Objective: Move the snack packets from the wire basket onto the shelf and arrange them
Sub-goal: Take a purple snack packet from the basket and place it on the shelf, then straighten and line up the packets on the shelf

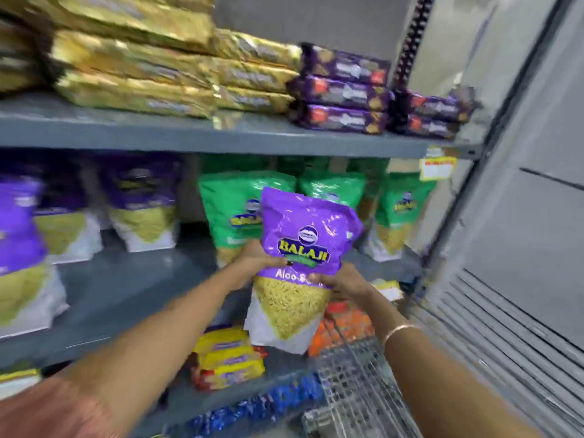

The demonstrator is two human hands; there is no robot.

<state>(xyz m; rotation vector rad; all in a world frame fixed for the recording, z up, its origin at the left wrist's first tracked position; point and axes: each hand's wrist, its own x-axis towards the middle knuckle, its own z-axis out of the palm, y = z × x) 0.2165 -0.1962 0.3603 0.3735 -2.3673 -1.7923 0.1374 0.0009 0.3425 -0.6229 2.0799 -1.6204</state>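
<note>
A purple snack packet (303, 248) with yellow sev showing in its clear lower half is held upright in front of the middle shelf (132, 286). My left hand (252, 263) grips its left edge and my right hand (341, 279) grips its right side near the label. The wire basket (357, 380) sits low at the right, under my right forearm. Purple packets of the same kind (142, 207) stand at the left of the middle shelf, and green packets (234, 210) stand right behind the held one.
Gold packs (136, 67) and dark purple biscuit packs (344, 90) lie stacked on the upper shelf. Yellow packs (227, 358) and orange packs (344, 327) sit on a lower shelf. A grey cabinet wall (521, 216) stands close on the right.
</note>
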